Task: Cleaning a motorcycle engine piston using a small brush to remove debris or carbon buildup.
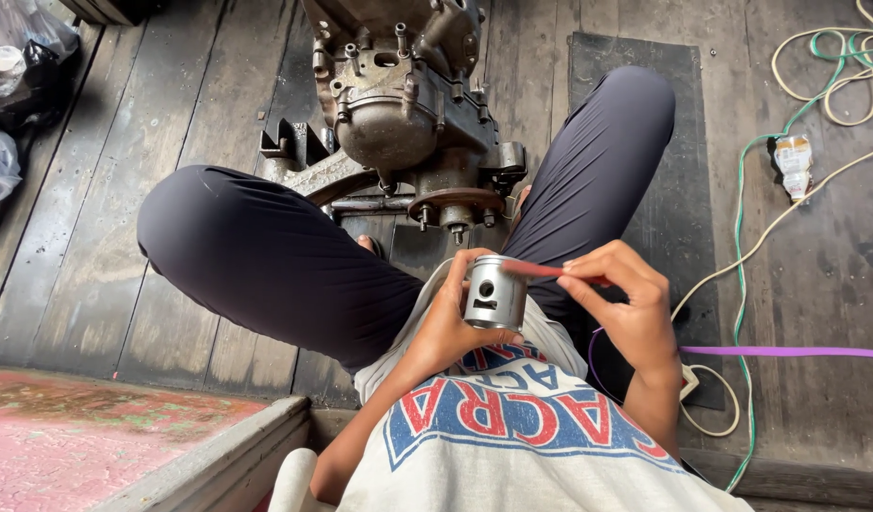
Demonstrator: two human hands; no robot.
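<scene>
My left hand (453,318) grips a small silver metal piston (494,293), held upright in front of my chest, with a round pin hole facing me. My right hand (629,305) pinches a thin red stick-like tool (541,270), whose tip rests across the top edge of the piston. I sit cross-legged in dark trousers, and both hands hover above my lap.
A rusty, greasy engine block (413,104) stands on the dark wooden floor just beyond my knees. A black mat (688,209) lies to the right, with green and cream cables (816,66), a small bottle (794,163) and a purple cord (787,352). Plastic bags (10,57) sit far left.
</scene>
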